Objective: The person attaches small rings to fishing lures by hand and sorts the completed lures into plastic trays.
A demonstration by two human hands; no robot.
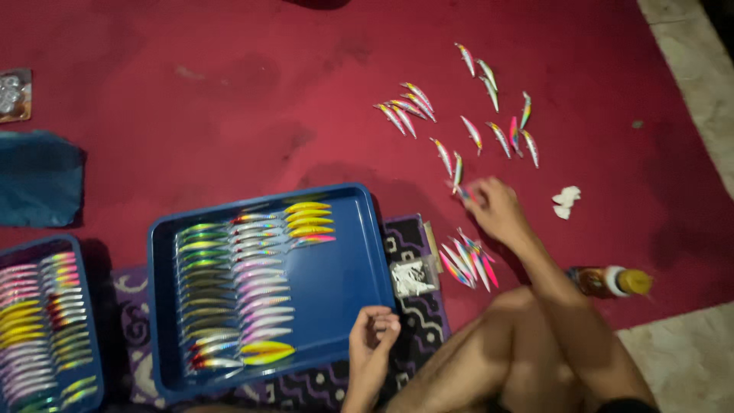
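My right hand (493, 208) reaches out over the red carpet and pinches a small fishing lure (464, 193) at its fingertips. Several loose lures (489, 115) lie scattered beyond it, and a small bunch of lures (468, 264) lies just below my wrist. My left hand (372, 336) rests with curled fingers at the near right edge of a blue tray (336, 283). That tray holds rows of green, silver, pink and yellow lures (245, 283). Whether the left hand holds anything is hidden.
A second blue tray (95, 321) full of lures sits at the far left. A clear bag of small white parts (413, 277) lies by the tray. A white crumpled scrap (566, 201), a lying bottle (609, 281), a blue cloth (38, 177) and my bare knee (497, 344) are nearby.
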